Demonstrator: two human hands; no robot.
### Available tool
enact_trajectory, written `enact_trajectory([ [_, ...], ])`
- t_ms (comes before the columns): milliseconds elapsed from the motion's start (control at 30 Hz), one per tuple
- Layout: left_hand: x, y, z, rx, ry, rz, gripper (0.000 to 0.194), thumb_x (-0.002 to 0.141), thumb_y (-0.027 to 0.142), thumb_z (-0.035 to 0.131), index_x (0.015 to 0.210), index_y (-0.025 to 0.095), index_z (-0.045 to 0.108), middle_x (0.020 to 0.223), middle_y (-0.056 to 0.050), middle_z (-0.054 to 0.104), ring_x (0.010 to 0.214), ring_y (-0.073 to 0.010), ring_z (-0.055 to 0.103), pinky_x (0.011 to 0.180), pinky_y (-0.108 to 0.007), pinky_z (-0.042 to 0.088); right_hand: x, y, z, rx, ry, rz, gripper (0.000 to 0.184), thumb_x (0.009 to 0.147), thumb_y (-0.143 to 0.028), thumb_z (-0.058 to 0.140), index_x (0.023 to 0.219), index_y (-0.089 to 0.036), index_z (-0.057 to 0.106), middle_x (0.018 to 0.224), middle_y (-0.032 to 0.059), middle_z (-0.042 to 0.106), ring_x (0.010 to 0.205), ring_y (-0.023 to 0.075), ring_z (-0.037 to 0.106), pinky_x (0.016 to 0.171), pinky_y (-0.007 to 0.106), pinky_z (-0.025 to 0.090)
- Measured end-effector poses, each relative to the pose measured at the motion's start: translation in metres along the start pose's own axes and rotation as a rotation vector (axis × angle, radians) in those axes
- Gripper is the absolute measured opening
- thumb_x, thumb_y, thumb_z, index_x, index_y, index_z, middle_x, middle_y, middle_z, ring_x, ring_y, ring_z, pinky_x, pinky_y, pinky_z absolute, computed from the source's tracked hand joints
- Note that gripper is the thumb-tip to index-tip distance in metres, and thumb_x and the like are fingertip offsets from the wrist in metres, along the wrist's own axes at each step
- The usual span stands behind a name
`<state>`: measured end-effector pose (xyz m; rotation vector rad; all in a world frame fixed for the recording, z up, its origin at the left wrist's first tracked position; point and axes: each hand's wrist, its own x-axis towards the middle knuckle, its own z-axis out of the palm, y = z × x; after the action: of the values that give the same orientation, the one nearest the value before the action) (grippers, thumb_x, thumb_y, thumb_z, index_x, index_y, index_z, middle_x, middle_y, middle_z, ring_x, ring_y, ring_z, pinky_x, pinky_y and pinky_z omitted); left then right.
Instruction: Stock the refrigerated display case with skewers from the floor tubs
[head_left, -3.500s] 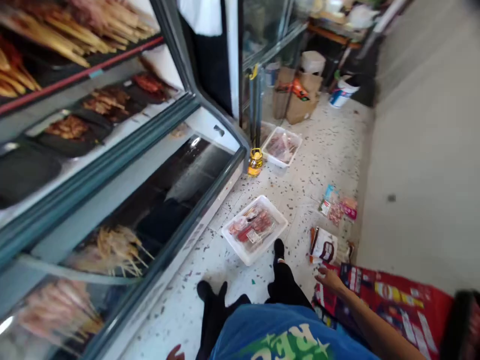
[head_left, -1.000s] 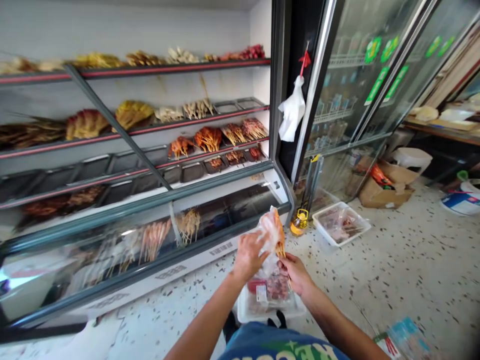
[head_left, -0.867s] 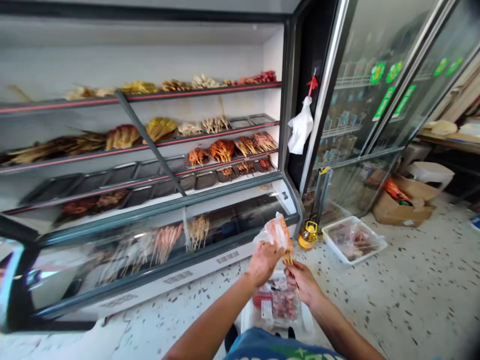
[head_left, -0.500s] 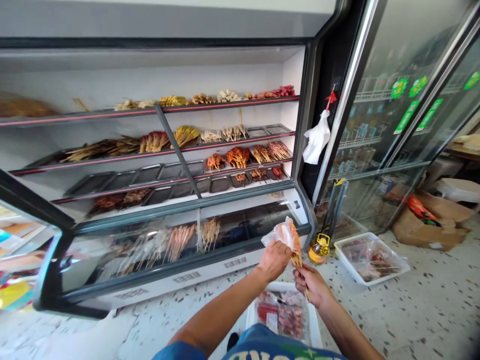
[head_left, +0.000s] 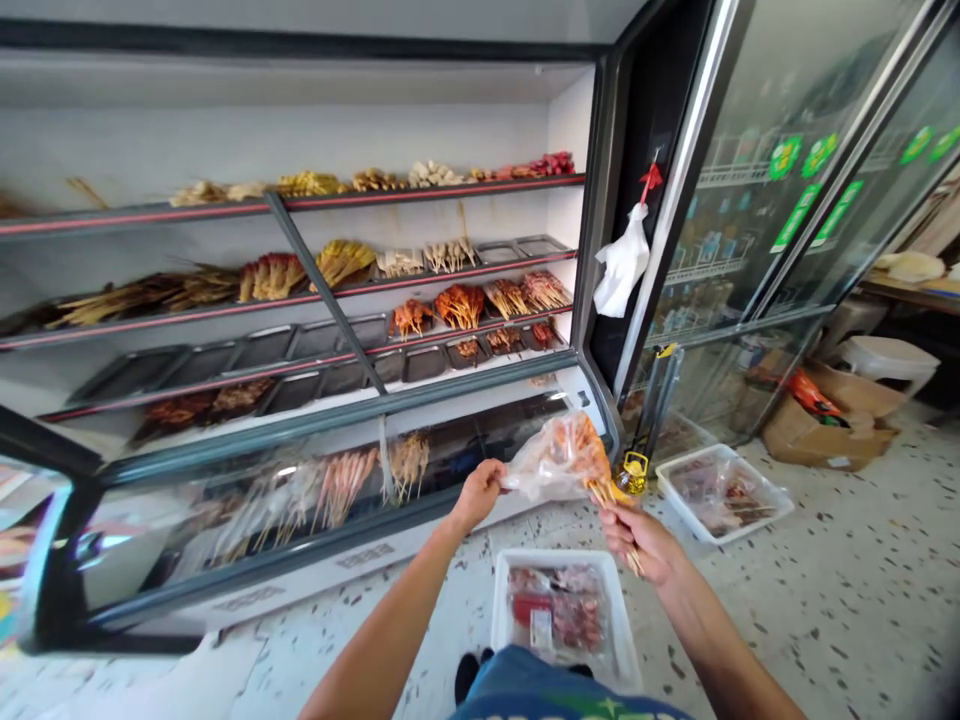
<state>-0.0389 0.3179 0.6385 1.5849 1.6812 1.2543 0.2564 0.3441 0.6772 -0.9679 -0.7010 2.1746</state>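
My right hand [head_left: 637,540] is closed round the wooden sticks of a bunch of orange-coated skewers [head_left: 589,450]. A clear plastic bag [head_left: 540,478] lies partly over the coated food and stretches out to the left. At the bag's left end, my left hand [head_left: 482,492] pinches the plastic. Both hands are in front of the open display fridge, above a white tub [head_left: 504,600] on the floor. Packs of red meat [head_left: 574,615] in clear plastic sit in that tub.
Shelves of the display fridge [head_left: 420,398] hold skewers and metal trays. On the floor to the right are a second white tub [head_left: 757,525], a yellow-capped oil bottle [head_left: 632,472] and a cardboard box [head_left: 817,430]. A glass-door fridge [head_left: 750,240] stands beside them; a white bag [head_left: 624,262] hangs on a hook.
My left hand has moved left, away from the skewers, drawing the bag out sideways. More of the orange food shows. My right hand keeps its hold and has shifted slightly right. The view has turned right.
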Motion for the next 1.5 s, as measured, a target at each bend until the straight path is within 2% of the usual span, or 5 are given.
enact_trajectory([
  [267,-0.021,0.029,0.027,0.487,0.076,0.266,0.044,0.077,0.034,0.075,0.116,0.02,0.063,0.15,-0.016,0.039,0.133,-0.0379,0.042,0.106,-0.055,0.041,-0.006,-0.015,0.019,0.04,0.073,0.129,0.014,0.076,-0.017,0.07,0.084,-0.018,0.058,0.052,-0.0097,0.038,0.04,0.0029,0.018,0.035,0.015,0.019],
  [467,-0.026,0.02,0.044,0.32,0.139,0.441,0.031,0.09,0.019,0.052,0.118,0.023,0.065,0.144,-0.012,0.047,0.131,-0.0289,0.047,0.108,-0.049,0.04,-0.009,-0.019,0.003,0.103,0.03,0.186,0.013,0.082,-0.013,0.064,0.084,-0.019,0.052,0.054,-0.0101,0.037,0.039,0.0028,0.02,0.034,0.014,0.023],
  [700,-0.039,0.023,0.049,-0.603,0.123,-0.054,0.02,0.087,0.04,0.062,0.084,0.02,0.06,0.148,-0.011,0.046,0.128,-0.0296,0.051,0.098,-0.047,0.049,-0.023,-0.03,-0.025,0.077,-0.009,0.251,0.013,0.086,-0.019,0.064,0.086,-0.02,0.051,0.054,-0.0102,0.036,0.038,0.004,0.02,0.032,0.015,0.024],
  [900,-0.041,0.011,0.029,-0.485,0.1,-0.264,0.026,0.077,0.036,0.065,0.062,0.017,0.056,0.138,-0.013,0.052,0.121,-0.0298,0.055,0.106,-0.048,0.04,-0.028,-0.041,-0.047,-0.079,0.087,0.098,0.022,0.079,-0.024,0.074,0.089,-0.019,0.054,0.058,-0.0104,0.039,0.041,0.0024,0.019,0.035,0.015,0.021],
  [1500,-0.009,-0.02,0.073,-1.084,0.025,-0.636,0.067,0.089,0.06,0.053,0.145,0.023,0.044,0.147,-0.012,0.049,0.135,-0.0311,0.046,0.111,-0.043,0.039,-0.035,0.0,-0.039,-0.236,-0.169,0.432,0.037,0.069,-0.036,0.084,0.086,-0.015,0.059,0.058,-0.0097,0.041,0.04,-0.0018,0.014,0.035,0.012,0.012],
])
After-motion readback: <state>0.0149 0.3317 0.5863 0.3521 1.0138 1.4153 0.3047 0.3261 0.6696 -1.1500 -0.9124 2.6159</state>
